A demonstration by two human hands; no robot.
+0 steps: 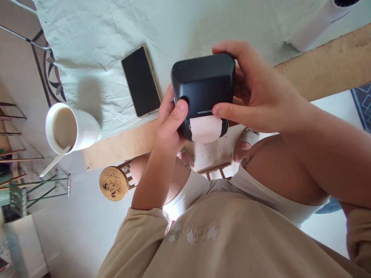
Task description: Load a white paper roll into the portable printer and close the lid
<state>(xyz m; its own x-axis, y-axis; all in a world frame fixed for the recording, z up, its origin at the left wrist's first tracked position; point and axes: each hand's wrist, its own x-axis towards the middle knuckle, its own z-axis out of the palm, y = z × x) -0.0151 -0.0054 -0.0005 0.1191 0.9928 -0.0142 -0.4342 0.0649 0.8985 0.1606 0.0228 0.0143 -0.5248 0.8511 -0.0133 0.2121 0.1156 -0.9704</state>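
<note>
Both my hands hold a black label printer (204, 85) above the table's front edge. The lettering on its front reads NIIMBOT. From its slot a strip of pale paper (206, 129) hangs out toward me. My left hand (171, 123) grips the lower left side, thumb on the front near a round button. At the right side my right hand (252, 88) wraps around it, with the thumb by the lettering and a finger over the top corner. The fingers behind the printer are partly hidden. Left of it, a phone (141, 82) with a dark screen lies on the cloth.
A white cup (87, 125) of milky brown drink with a spoon (55, 161) stands at the table's left edge. A white roll (314, 27) stands at the upper right. The pale cloth (179, 27) is wrinkled. A round wooden stool (114, 183) is below left.
</note>
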